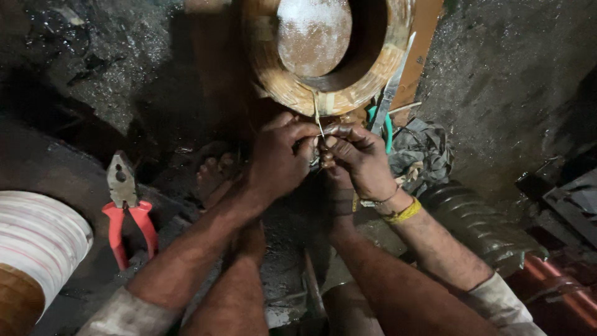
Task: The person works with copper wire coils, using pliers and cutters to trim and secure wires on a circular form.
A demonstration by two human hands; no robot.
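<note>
The strip (pixel 317 115) hangs down from the lower rim of the coil (pixel 329 93), a thin pale tail of tape or wire; I cannot tell which. My left hand (pixel 280 158) and right hand (pixel 357 158) meet just under the coil, touching each other, and both are pinched shut on the strip's lower end.

I judge the step as tying or twisting off this tail against the winding. The next move calls for steady tension, so the strip stays snug on the rim and does not slip from the fingertips.

Beside the right hand, a flat metal blade (pixel 392 87) leans against the coil, with a green-handled tool (pixel 387 124) just behind it. Red-handled pliers (pixel 127 211) lie well apart to the left, near a striped white roll (pixel 37 236). A ribbed grey hose (pixel 485 230) runs lower right.

Everything sits on a dark, grimy floor (pixel 510 74); the room is dim, lit mainly at the coil.
</note>
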